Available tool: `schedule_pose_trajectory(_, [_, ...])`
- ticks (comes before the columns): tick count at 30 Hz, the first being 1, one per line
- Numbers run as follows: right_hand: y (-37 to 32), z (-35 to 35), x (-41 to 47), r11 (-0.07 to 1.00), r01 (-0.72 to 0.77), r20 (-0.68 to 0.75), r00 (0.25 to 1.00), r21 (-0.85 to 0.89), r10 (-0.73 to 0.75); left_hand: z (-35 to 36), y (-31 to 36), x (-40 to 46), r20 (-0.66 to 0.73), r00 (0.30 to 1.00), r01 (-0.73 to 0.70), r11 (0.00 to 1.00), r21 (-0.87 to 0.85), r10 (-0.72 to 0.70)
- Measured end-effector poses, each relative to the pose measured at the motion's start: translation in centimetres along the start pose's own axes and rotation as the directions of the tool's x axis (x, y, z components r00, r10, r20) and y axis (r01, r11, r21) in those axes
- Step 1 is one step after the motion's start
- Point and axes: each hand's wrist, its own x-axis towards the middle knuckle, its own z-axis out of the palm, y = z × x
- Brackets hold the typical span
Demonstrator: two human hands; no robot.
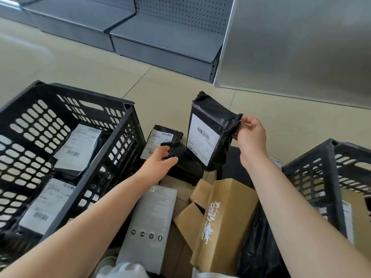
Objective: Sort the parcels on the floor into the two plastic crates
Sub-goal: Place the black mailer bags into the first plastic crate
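My right hand (pixel 251 135) pinches the edge of a black bagged parcel (pixel 214 117) with a white barcode label, held upright above the floor pile. My left hand (pixel 160 160) grips the crumpled top of another black bagged parcel (pixel 184 167) lying on the floor. Behind it lies a third black parcel (pixel 160 137) with a label. The left black crate (pixel 124 125) holds two labelled black parcels (pixel 78 149) (pixel 46 205). The right black crate (pixel 329 167) holds a brown box (pixel 359 219).
On the floor near me lie a grey flat box (pixel 152 223), brown cardboard boxes (pixel 222 221) and a black bag (pixel 259 255). Grey metal shelving (pixel 160 41) stands behind, and a grey panel (pixel 301 47) rises at the right. Beige tiled floor (pixel 70 67) stretches beyond the crates.
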Motion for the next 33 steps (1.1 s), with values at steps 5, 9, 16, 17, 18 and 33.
schedule_pose_trajectory(5, [-1.0, -0.9, -2.1, 0.966, -0.126, -0.01, 0.991, 0.227, 0.132, 0.8, -0.3, -1.7, 0.273, 0.937, 0.322, 0.846, -0.426, -0.219])
schedule_pose_trajectory(9, [-0.6, -0.8, -4.5, 0.892, -0.187, 0.076, 0.982, 0.412, 0.171, 2.0, -0.5, -2.6, 0.442, 0.877, 0.441, 0.681, -0.585, -0.188])
schedule_pose_trajectory(16, [1.1, -0.5, -6.4, 0.817, -0.326, 0.407, 0.905, 0.475, 0.124, 1.3, -1.1, -1.3, 0.333, 0.916, 0.392, 0.324, -0.861, -0.223])
schedule_pose_trajectory(17, [1.4, -0.6, -6.6, 0.815, -0.354, 0.463, 0.878, 0.458, 0.122, 1.4, -1.4, -1.2, 0.322, 0.919, 0.381, 0.301, -0.874, -0.227])
schedule_pose_trajectory(18, [1.6, -0.6, -6.7, 0.823, -0.372, 0.512, 0.851, 0.43, 0.118, 1.4, -1.6, -1.0, 0.309, 0.922, 0.368, 0.284, -0.885, -0.233])
schedule_pose_trajectory(33, [4.7, -2.1, -6.1, 0.848, -0.521, 0.312, 0.825, 0.099, 0.47, -0.2, -2.6, 0.0, -0.012, 0.958, 0.127, 0.46, -0.879, -0.287])
